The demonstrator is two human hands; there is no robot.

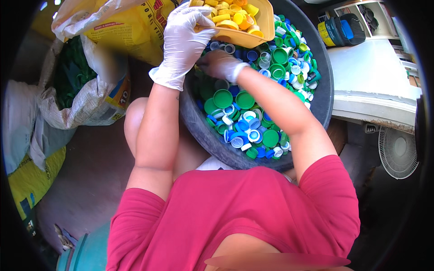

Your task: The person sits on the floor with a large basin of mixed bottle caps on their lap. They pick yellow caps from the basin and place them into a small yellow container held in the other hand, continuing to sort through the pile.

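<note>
My left hand point(188, 40), in a white glove, grips the near left rim of a yellow plastic container point(244, 39). Yellow bottle caps point(234, 16) fill that container, which sits over the far side of a round black tub point(323, 67). Inside the tub lies a heap of green, blue, white and clear plastic bottle caps point(271, 138). My right hand point(218, 64), also gloved and blurred by motion, is down at the heap just below the yellow container. Its fingers are in shadow, so whether they hold a cap cannot be seen.
Left of the tub stand a yellow printed sack point(125, 35) and an open woven sack point(81, 113) with dark green pieces inside. At right are a white tabletop point(366, 71), a dark plastic basket point(352, 28) and a fan point(398, 152). A teal plastic object point(90, 252) is at lower left.
</note>
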